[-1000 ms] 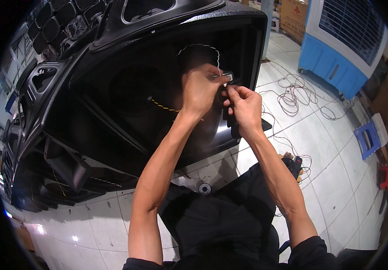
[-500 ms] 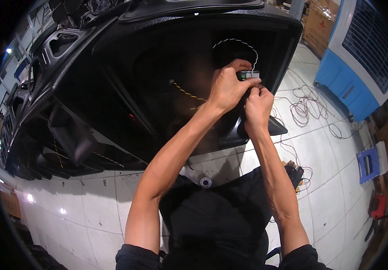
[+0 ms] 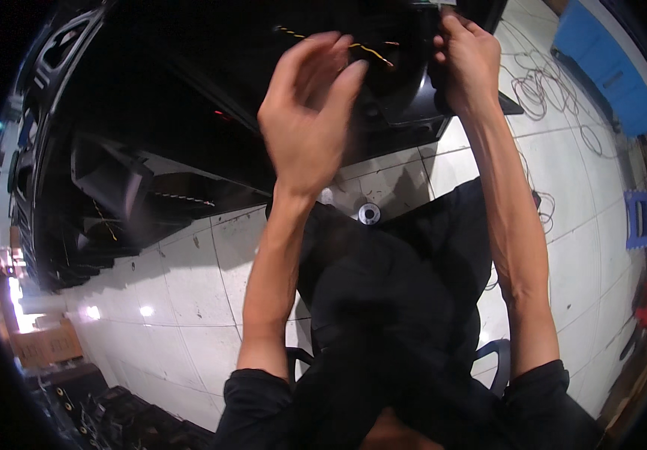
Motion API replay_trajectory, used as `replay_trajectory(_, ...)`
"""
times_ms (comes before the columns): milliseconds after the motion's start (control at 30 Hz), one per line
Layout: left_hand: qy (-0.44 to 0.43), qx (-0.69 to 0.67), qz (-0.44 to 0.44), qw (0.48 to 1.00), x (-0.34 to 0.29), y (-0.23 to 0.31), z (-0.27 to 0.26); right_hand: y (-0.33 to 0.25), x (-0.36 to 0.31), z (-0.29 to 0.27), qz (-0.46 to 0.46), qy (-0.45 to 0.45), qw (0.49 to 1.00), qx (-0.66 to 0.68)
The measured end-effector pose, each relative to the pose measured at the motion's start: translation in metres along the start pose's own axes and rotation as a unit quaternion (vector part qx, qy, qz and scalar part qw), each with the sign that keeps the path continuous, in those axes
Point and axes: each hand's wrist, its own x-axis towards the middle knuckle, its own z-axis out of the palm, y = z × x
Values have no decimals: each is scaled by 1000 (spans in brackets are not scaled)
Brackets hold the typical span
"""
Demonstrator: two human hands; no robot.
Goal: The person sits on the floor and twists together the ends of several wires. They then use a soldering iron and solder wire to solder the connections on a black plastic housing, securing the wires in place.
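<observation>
My left hand [image 3: 308, 116] is raised over the dark cabinet with its fingers curved and the thumb apart. Nothing shows in its grasp. Close to its fingertips runs a twisted yellow-and-black wire [image 3: 372, 52], partly covered by the hand. The fingers of my right hand [image 3: 470, 60] are pinched together just below a small green-and-white module [image 3: 434, 2], which the upper picture edge cuts off. What lies between those fingers is too small to make out. Behind both hands is the open black speaker-like cabinet [image 3: 211, 75].
More black cabinets [image 3: 106, 195] stand at the left, with twisted wires hanging out. A loose cable coil [image 3: 545, 90] lies on the tiled floor near a blue-and-white air cooler [image 3: 612, 67]. A blue plastic stool [image 3: 641, 217] is at the right, a small spool [image 3: 368, 214] between my legs.
My left hand has come away from the module and moved left toward the yellow-and-black wire. My right hand stays near the module. The whole view has tilted downward.
</observation>
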Motion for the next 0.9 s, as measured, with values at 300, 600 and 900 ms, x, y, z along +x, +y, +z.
replay_trajectory(300, -72, 266, -410, 869, -202, -152, -29, -10, -7, 16, 42, 39, 998, -14)
replay_trajectory(600, -278, 446, -433, 732, -327, -301, -32, -78, -42, -5, -30, -27, 991, -131)
replay_trajectory(900, -310, 472, -476, 675, -287, -254, 0, -63, -76, -317, -210, 241, 791, -521)
